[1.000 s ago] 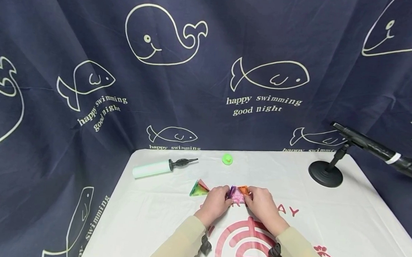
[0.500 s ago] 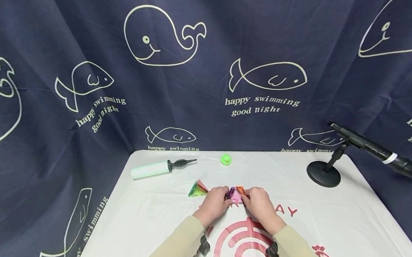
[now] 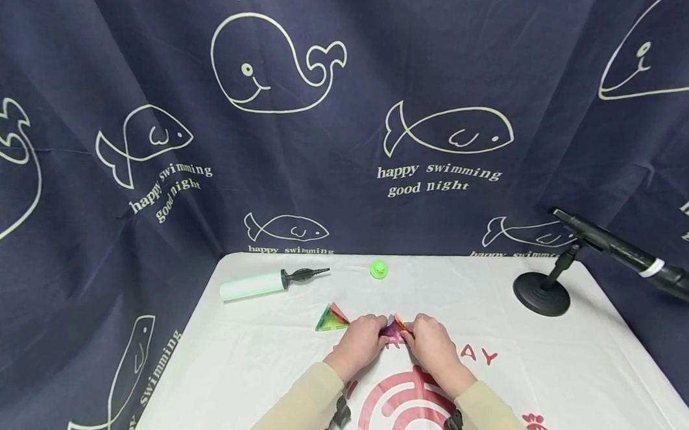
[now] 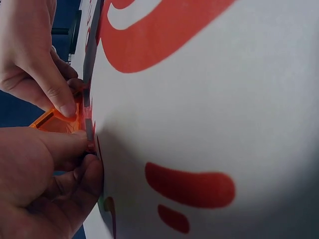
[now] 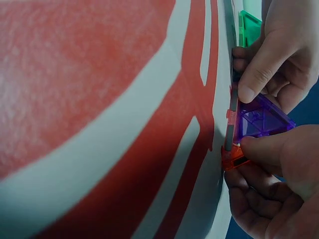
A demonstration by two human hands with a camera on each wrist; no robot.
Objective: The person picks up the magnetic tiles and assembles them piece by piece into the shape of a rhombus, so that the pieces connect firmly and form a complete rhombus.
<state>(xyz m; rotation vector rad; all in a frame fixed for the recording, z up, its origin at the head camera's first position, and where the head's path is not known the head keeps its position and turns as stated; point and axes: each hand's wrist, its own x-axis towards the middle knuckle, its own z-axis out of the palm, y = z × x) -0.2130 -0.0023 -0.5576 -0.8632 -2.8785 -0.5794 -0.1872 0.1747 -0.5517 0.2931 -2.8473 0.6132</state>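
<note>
My left hand [image 3: 362, 340] pinches a purple triangular magnetic tile [image 5: 264, 118] that leans up over a pink tile [image 3: 393, 338]. On the other side, my right hand [image 3: 433, 345] grips an orange triangular tile [image 4: 56, 122] by its lower edge, fingertips close to the pink piece. The pink tile lies flat on the cloth, its edge facing the wrist cameras. In the head view the purple and orange tiles stand tilted toward each other, their tips close together. Fingers hide parts of both.
Left of my hands sits a group of green and red triangular tiles [image 3: 333, 318]. Behind stand a green toy duck [image 3: 378, 269] and a hand pump [image 3: 253, 287]. A black microphone [image 3: 629, 252] on a round-based stand is at the right. A dark curtain [image 3: 348, 144] borders the table.
The purple and orange tiles have tipped inward over the pink one, bringing their tips closer. My right hand has shifted slightly left; my left hand stays in place.
</note>
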